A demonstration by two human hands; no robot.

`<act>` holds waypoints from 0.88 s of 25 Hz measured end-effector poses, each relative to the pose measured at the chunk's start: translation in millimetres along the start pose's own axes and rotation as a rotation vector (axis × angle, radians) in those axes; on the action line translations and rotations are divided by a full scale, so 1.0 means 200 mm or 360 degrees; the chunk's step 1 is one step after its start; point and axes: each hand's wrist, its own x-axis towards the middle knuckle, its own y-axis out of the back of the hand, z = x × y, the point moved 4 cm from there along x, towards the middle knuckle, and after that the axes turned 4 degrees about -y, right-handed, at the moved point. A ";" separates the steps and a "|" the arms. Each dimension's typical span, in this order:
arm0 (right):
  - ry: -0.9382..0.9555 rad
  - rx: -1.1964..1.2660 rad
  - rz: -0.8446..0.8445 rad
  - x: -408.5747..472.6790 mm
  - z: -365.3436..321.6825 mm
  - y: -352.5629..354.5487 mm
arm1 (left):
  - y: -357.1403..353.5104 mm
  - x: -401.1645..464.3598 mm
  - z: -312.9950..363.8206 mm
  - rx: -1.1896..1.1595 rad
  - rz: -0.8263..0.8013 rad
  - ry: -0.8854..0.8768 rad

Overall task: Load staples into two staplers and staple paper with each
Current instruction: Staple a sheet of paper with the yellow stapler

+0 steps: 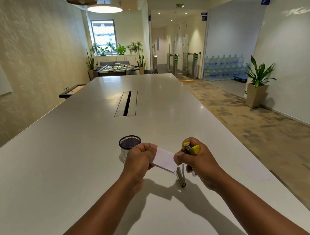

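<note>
A folded paper [164,160] is pinched by the left hand [138,158]; right of it, a yellow stapler [191,149] is gripped by the right hand [198,162].

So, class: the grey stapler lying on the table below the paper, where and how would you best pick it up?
Probably pinch the grey stapler across its long narrow sides near the middle, coming from above. It lies flat on the table, lengthwise away from the person, so the sides are exposed. Its far end sits under the paper; take the nearer part.
</note>
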 end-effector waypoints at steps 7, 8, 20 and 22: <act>-0.0061 -0.0038 0.0080 0.04 0.00 0.05 | 0.01 -0.04 -0.01 0.0045 -0.0380 -0.0094; -0.0077 0.0002 0.0091 0.04 0.00 0.05 | 0.00 -0.04 -0.01 0.0051 -0.0374 -0.0095; -0.0274 0.0457 -0.0266 -0.01 0.17 -0.09 | -0.02 -0.01 0.02 -0.0130 -0.0067 -0.0290; -0.0175 0.0484 -0.0268 -0.02 0.16 -0.11 | -0.02 0.00 0.00 -0.0095 -0.0026 -0.0334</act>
